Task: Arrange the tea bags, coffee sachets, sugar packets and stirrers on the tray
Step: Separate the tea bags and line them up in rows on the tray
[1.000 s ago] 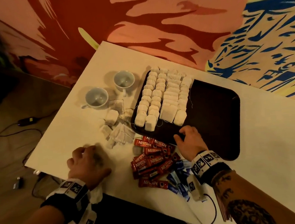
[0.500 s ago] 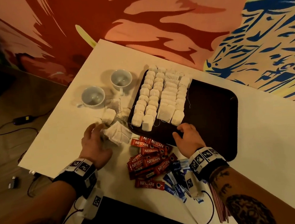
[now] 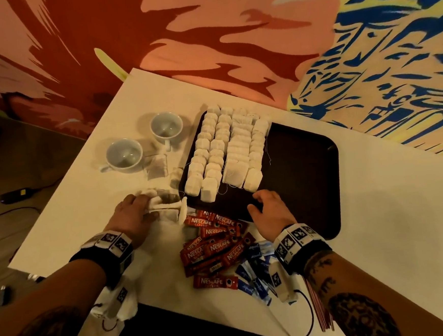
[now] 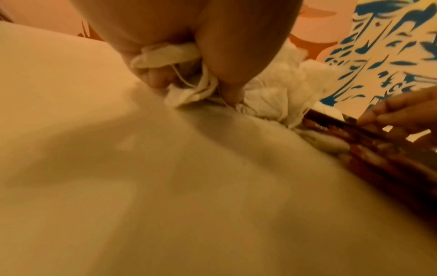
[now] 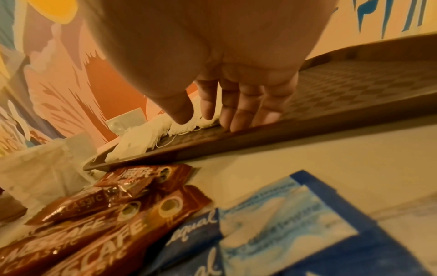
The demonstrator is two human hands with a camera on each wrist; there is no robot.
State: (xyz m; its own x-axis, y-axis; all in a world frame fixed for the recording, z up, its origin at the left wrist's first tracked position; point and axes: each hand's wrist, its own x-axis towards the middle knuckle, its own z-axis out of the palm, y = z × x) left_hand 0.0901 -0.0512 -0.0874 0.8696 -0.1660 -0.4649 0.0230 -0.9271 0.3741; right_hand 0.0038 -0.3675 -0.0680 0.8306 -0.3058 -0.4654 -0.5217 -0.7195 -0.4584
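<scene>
From the head view, the left hand [image 3: 132, 214] grips a crumpled bunch of loose tea bags [image 3: 165, 202] on the table [image 3: 378, 221], at about 8 o'clock from the tray [image 3: 303, 172]; how many bags it holds is hidden under the fingers. The right hand [image 3: 270, 211] rests on the tray's near rim, fingers spread and holding nothing. Rows of tea bags [image 3: 227, 149] fill the tray's left part; its right part is bare. The coffee sachets [image 3: 216, 245] lie heaped just off the near rim at 6 o'clock, the blue sugar packets [image 3: 255, 268] partly covered by the right wrist band. The stirrers [image 3: 319, 308] are mostly hidden behind the right forearm at the table's near edge. Two cups [image 3: 144, 144] stand at 9 o'clock, with more tea bags [image 3: 157, 167] beside them.

In the left wrist view, the fingers [image 4: 231, 56] are curled round the bunched bags [image 4: 170, 56], strings trailing; everything is blurred, and the sachets [image 4: 369, 149] are a dark smear at 3 o'clock.

In the right wrist view, the fingertips [image 5: 238, 119] touch the tray rim [image 5: 283, 134] with straight fingers. Sachets [image 5: 113, 220] and sugar packets [image 5: 272, 224] lie near, cut off at the bottom edge.
</scene>
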